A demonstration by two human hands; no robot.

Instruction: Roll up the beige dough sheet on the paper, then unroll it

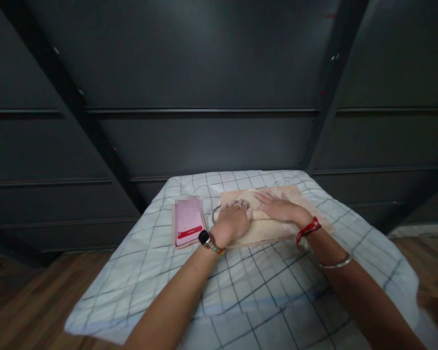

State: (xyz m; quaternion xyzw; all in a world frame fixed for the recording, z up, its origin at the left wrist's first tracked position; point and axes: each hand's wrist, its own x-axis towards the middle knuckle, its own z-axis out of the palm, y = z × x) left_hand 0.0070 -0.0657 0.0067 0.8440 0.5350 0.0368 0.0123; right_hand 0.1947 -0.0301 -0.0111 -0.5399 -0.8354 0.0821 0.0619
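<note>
Flatly, the left hand (235, 219) and the right hand (280, 208) press palm-down, fingers extended, gripping nothing, on a thin, rectangular peach-and-cream piece (264, 232) whose material I cannot tell. It lies on a white cloth with dark grid lines (142, 272), right of a pink-cased phone (190, 218), before a dark grey panelled wall (204, 146).
</note>
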